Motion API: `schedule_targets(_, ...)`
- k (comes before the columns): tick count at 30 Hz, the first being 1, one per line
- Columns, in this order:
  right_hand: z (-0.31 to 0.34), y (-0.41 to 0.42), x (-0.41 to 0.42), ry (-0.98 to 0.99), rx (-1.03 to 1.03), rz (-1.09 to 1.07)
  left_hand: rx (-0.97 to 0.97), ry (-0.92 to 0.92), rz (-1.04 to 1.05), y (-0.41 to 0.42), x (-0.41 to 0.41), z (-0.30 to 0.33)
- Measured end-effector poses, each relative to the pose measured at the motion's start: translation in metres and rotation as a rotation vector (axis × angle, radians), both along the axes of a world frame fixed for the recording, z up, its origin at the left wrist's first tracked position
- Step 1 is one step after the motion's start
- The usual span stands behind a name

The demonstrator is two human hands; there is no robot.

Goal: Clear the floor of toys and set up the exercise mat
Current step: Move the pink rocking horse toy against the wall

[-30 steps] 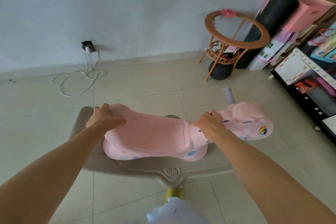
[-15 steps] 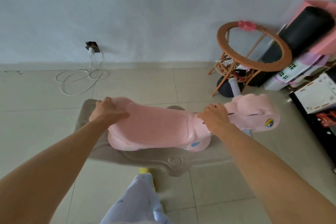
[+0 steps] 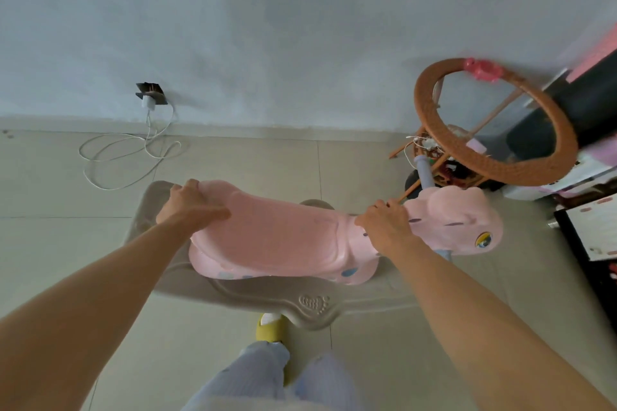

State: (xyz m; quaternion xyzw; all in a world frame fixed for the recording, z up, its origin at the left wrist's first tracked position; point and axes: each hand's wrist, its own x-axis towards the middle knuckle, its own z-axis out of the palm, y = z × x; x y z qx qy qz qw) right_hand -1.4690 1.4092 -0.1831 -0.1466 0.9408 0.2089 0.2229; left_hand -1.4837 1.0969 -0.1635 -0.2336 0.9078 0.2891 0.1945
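A pink plastic rocking horse on a grey rocker base is in the middle of the view, above the tiled floor, its head pointing right. My left hand grips the rear edge of the seat. My right hand grips the neck just behind the head. A grey handle peg sticks up behind the head. A black rolled mat leans in the right corner, partly hidden by a table.
A round wicker side table stands at the right by the wall, with toy boxes behind it. A white charger cable lies coiled on the floor under a wall socket. A black shelf edge is at far right. My yellow slipper is below the horse.
The view has tilted up and come nearer the wall. The horse has moved toward the wicker table with both hands holding it in the same places.
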Motion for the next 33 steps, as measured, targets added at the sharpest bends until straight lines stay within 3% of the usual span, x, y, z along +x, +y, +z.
schedule_targets(22,-0.038,0.068,-0.297,-0.06,-0.17,0.217,-0.181,-0.03,0.175,0.074,-0.247,-0.007)
schedule_targets(33,-0.11,0.055,-0.391,-0.112,-0.131,0.191,-0.187,-0.041,0.178,0.057,-0.349,-0.082)
